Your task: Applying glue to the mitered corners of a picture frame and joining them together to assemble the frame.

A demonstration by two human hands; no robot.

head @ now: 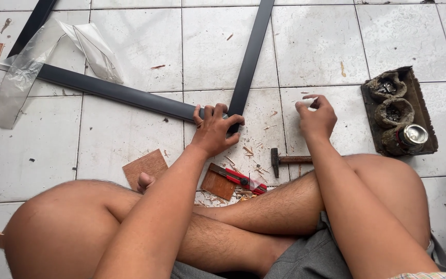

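I sit cross-legged on a white tiled floor. My left hand [215, 126] presses down on the corner where two long dark frame bars meet, one bar [114, 92] running off to the left and the other bar [251, 54] running up and away. My right hand [315, 118] hovers to the right of that corner, fingers pinched on a small white object [305, 102] that is too small to identify.
A hammer [287, 160] lies by my right shin. A red utility knife [241, 179], thin brown board pieces [145, 166] and wood shavings lie in front of my legs. A dark tray [420, 103] with round holders sits at right. Clear plastic wrap [32, 62] lies at upper left.
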